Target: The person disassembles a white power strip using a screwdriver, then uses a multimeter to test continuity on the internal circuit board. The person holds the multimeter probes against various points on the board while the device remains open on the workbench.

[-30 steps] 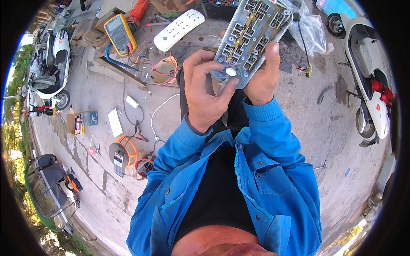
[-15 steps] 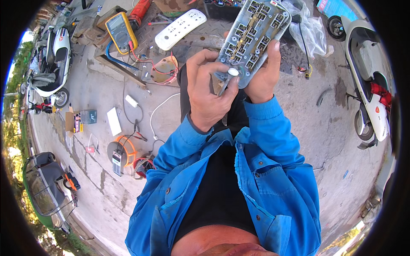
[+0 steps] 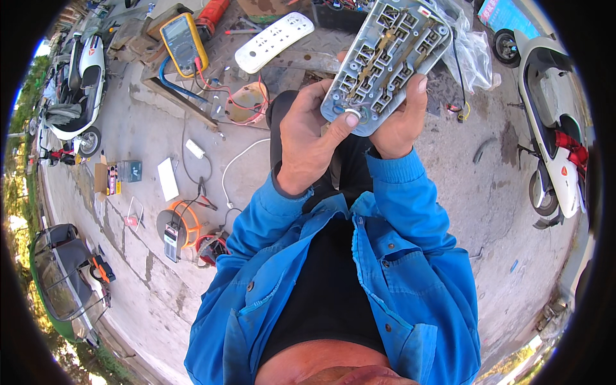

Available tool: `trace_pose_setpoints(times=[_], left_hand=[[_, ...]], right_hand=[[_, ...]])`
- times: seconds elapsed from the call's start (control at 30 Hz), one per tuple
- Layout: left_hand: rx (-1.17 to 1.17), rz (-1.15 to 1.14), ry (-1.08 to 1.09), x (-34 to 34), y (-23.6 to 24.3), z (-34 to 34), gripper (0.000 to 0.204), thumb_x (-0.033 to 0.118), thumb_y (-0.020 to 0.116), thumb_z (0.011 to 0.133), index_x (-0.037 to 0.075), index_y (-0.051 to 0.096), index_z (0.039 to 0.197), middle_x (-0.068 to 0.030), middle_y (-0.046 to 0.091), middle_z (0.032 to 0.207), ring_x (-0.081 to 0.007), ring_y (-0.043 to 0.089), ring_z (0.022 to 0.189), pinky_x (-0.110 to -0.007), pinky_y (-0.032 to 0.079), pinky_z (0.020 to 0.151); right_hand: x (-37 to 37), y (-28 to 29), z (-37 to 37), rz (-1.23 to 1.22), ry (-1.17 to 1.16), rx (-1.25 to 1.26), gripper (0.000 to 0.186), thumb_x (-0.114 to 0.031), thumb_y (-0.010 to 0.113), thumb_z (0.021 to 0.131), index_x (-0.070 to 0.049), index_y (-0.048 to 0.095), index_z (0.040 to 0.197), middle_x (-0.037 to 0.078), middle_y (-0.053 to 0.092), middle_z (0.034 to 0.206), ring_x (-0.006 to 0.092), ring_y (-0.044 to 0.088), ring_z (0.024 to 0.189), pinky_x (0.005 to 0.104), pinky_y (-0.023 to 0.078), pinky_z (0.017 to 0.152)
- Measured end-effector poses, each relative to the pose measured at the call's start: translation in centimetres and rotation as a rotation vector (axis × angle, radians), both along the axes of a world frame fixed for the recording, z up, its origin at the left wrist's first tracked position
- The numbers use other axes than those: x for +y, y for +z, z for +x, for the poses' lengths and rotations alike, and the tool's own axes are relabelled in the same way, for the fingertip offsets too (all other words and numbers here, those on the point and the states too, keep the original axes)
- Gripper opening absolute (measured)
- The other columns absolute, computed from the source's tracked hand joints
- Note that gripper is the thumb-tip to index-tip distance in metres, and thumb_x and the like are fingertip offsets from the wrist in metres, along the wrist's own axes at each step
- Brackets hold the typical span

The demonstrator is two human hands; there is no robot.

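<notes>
The left hand [image 3: 305, 138] and right hand [image 3: 399, 125] are both clamped on an open grey socket housing [image 3: 386, 63], tilted between and beyond them, its metal strips and slots exposed. The left thumb rests against a small white round piece [image 3: 352, 115] at the housing's near end; the right thumb lies along its right edge. Beyond the left hand, leftward, lies a white power strip [image 3: 274, 42], then a yellow multimeter [image 3: 183, 46]. A clear plastic bag [image 3: 473, 56] sits beyond the right hand. Left of the hands and nearer the body, an orange reel [image 3: 194, 226] stands on the ground.
</notes>
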State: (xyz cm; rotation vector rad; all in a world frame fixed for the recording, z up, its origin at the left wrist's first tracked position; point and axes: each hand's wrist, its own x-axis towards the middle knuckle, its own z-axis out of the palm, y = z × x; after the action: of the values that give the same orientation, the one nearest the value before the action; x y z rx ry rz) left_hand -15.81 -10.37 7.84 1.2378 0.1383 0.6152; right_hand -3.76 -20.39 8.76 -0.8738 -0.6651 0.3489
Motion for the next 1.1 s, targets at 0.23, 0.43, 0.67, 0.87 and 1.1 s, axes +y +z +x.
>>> trace_pose_setpoints(times=[0.23, 0.43, 0.67, 0.87, 1.1], left_hand=[[-0.062, 0.000, 0.021, -0.3, -0.4, 0.4, 0.071, 0.017, 0.095, 0.098, -0.009, 0.056, 0.151, -0.0172, 0.070, 0.140, -0.0227, 0.068, 0.130, -0.039, 0.056, 0.113], [-0.098, 0.081, -0.005, 0.0, -0.7, 0.4, 0.080, 0.014, 0.098, 0.093, -0.007, 0.052, 0.154, -0.0181, 0.066, 0.147, -0.0249, 0.066, 0.136, -0.041, 0.053, 0.117], [-0.145, 0.167, 0.105, -0.4, -0.6, 0.4, 0.071, 0.006, 0.096, 0.091, -0.004, 0.057, 0.149, -0.0171, 0.063, 0.146, -0.0268, 0.065, 0.136, -0.042, 0.054, 0.117], [-0.096, 0.746, 0.432, 0.0, 0.6, 0.4, 0.051, 0.000, 0.096, 0.080, 0.004, 0.074, 0.126, -0.0171, 0.061, 0.140, -0.0296, 0.065, 0.127, -0.042, 0.055, 0.111], [-0.068, 0.817, 0.393, 0.5, 1.7, 0.6, 0.032, 0.001, 0.094, 0.084, 0.007, 0.077, 0.110, -0.0156, 0.056, 0.140, -0.0340, 0.068, 0.123, -0.043, 0.059, 0.101]], right_hand=[[0.3, 0.0, -0.1, 0.041, 0.006, 0.066, 0.092, -0.075, 0.034, 0.114, -0.001, 0.048, 0.167, 0.033, 0.072, 0.142, 0.0375, 0.081, 0.120, 0.0460, 0.072, 0.096], [0.5, -0.1, -0.2, 0.189, 0.065, 0.254, 0.087, -0.069, 0.029, 0.117, -0.001, 0.050, 0.167, 0.035, 0.072, 0.142, 0.0368, 0.080, 0.121, 0.0452, 0.071, 0.098], [0.5, -0.2, 0.5, 0.356, 0.181, 0.359, 0.083, -0.066, 0.029, 0.119, -0.001, 0.051, 0.166, 0.035, 0.072, 0.143, 0.0349, 0.079, 0.120, 0.0451, 0.069, 0.099], [0.6, 0.5, 0.4, 0.137, 0.033, 0.384, 0.075, -0.059, 0.028, 0.122, -0.003, 0.052, 0.166, 0.034, 0.072, 0.144, 0.0364, 0.079, 0.120, 0.0462, 0.067, 0.101], [1.0, -0.1, 0.6, 0.263, 0.191, 0.509, 0.072, -0.056, 0.027, 0.123, -0.004, 0.053, 0.165, 0.032, 0.073, 0.143, 0.0383, 0.079, 0.121, 0.0470, 0.067, 0.102]])
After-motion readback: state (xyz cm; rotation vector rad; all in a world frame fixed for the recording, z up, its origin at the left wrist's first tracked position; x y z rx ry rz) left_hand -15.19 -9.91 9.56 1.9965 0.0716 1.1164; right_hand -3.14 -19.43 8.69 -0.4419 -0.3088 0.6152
